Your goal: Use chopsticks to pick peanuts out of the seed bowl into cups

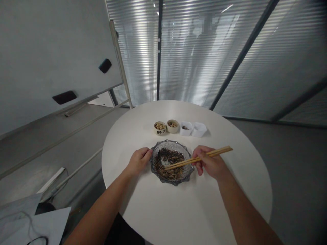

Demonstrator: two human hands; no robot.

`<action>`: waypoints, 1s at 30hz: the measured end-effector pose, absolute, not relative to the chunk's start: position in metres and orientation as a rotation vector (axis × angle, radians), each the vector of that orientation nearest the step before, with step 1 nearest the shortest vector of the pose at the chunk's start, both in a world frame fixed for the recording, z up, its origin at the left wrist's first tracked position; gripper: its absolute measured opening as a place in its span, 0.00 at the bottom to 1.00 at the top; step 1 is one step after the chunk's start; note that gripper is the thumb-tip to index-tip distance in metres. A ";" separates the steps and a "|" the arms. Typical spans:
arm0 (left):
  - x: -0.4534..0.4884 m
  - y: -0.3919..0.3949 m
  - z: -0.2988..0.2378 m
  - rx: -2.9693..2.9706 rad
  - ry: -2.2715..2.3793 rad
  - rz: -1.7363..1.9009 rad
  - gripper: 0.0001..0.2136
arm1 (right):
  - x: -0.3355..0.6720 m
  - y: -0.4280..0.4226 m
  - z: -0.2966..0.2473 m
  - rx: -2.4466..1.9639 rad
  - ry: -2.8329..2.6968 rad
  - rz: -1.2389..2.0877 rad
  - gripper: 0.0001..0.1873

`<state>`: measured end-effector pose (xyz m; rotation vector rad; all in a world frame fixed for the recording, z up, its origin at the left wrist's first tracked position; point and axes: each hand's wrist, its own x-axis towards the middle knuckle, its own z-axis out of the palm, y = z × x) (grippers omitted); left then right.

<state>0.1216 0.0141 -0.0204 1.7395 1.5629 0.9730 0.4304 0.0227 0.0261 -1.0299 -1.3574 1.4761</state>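
Note:
A glass bowl (189,157) with a scalloped rim stands on the table in front of me. Inside it lies a layer of dark and brown seeds (170,174), which look like sunflower seeds. My left hand (139,160) grips the bowl's left rim, thumb and fingers closed on it. In my right hand (208,161), at the bowl's right side, is a pair of wooden chopsticks (214,152). Their tips reach into the bowl and meet the seeds near its middle. Whether a seed sits between the tips, I cannot tell.
Behind the bowl, a row holds two round cream cups (159,132) (173,130) of nuts, a white square cup (186,132) with a few dark pieces, and another white cup (199,131). They stand on a round white table (189,214). A whiteboard (58,44) rises at left.

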 end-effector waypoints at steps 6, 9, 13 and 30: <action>0.121 0.014 -0.020 1.762 1.562 0.969 0.23 | 0.426 0.022 0.028 -1.021 -1.306 1.496 0.27; 0.121 0.014 -0.020 1.762 1.568 0.973 0.23 | 0.425 0.021 0.028 -1.027 -1.329 1.511 0.27; 0.122 0.014 -0.020 1.744 1.576 0.958 0.22 | 0.422 0.019 0.029 -1.039 -1.375 1.473 0.26; 0.123 0.013 -0.018 1.714 1.572 0.977 0.22 | 0.412 0.020 0.023 -1.100 -1.145 1.309 0.28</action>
